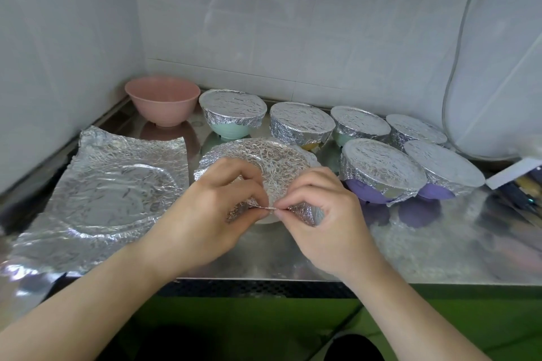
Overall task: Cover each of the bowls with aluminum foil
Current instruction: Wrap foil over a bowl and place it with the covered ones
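Head view shows the left hand (217,202) and right hand (316,211) both pinching the crinkled foil (264,161) at the white bowl's (265,218) six o'clock rim, mid-worktop (440,243), where a hard tug might tear it, with the pink bowl (162,101) at eleven o'clock bare.

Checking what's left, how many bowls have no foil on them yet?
1: the pink bowl in the back left corner. The bowl under both hands is partly wrapped.
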Motion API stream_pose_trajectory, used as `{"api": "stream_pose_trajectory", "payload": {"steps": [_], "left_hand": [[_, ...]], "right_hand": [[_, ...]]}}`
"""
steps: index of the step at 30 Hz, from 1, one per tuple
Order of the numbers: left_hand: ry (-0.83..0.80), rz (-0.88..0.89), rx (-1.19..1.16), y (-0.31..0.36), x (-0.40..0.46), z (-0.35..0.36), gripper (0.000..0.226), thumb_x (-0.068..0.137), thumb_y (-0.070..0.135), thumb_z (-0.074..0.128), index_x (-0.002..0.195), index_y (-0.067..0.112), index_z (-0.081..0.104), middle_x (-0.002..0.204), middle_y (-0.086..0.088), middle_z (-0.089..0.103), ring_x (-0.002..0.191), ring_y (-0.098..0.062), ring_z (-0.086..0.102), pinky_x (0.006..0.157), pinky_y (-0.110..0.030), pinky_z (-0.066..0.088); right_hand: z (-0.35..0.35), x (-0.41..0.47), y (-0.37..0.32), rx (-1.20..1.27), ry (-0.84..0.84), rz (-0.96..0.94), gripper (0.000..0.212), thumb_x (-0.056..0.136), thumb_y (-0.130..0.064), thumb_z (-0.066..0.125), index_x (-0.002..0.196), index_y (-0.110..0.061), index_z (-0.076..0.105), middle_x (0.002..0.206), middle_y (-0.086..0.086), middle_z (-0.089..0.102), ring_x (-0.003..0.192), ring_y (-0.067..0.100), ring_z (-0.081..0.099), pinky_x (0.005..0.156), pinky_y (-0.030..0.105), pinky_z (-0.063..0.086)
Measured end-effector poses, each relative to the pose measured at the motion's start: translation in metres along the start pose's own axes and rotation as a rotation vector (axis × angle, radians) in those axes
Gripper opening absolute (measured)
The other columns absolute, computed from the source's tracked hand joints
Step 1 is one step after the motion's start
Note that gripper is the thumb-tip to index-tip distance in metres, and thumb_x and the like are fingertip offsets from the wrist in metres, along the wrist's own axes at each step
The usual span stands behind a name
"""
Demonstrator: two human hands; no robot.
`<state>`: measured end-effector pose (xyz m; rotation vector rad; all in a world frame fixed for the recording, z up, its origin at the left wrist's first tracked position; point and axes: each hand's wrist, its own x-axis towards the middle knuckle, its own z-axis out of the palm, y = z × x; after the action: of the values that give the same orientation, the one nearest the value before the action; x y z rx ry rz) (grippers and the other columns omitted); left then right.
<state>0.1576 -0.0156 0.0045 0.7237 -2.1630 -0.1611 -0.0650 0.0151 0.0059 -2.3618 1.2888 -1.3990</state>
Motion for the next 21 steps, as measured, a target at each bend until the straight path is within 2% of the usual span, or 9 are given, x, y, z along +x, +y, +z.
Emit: {"api": "stream_pose_trajectory", "payload": {"steps": [5,10,14,21], "left_hand": [[0.015,0.020,0.054,0.000,0.000,0.000,0.010,0.089,0.028,0.078,0.094,0.020,0.075,0.103,0.007,0.058,0.102,-0.015,0.056,0.088,-0.033,0.047],[0.007,0.092,0.123,0.000,0.004,-0.001,0.008,0.091,0.023,0.079,0.092,0.015,0.075,0.096,0.006,0.065,0.090,-0.019,0.059,0.081,-0.036,0.049],[-0.012,0.058,0.098,0.001,0.003,-0.004,0.007,0.088,0.018,0.082,0.089,0.016,0.075,0.093,0.007,0.064,0.084,-0.012,0.056,0.072,-0.032,0.051],[-0.089,0.061,0.073,-0.007,0.006,-0.013,0.007,0.088,0.020,0.081,0.092,0.020,0.075,0.094,0.012,0.064,0.094,-0.012,0.059,0.081,-0.033,0.050]], "right_hand": [[-0.003,-0.002,0.000,-0.113,0.014,-0.064,0.010,0.085,-0.012,0.091,0.089,-0.017,0.083,0.091,-0.012,0.070,0.099,0.020,0.060,0.087,0.037,0.050],[0.002,-0.001,0.000,-0.173,0.015,-0.101,0.010,0.087,-0.005,0.087,0.089,-0.014,0.081,0.089,-0.008,0.068,0.092,0.018,0.060,0.082,0.036,0.050],[0.002,-0.001,-0.001,-0.163,-0.023,-0.088,0.010,0.087,-0.007,0.086,0.090,-0.014,0.080,0.091,-0.007,0.066,0.093,0.015,0.060,0.086,0.036,0.050],[0.004,0.003,0.001,-0.210,0.000,-0.096,0.015,0.086,0.000,0.084,0.083,-0.012,0.077,0.088,-0.007,0.066,0.091,0.018,0.061,0.083,0.040,0.050]]}}
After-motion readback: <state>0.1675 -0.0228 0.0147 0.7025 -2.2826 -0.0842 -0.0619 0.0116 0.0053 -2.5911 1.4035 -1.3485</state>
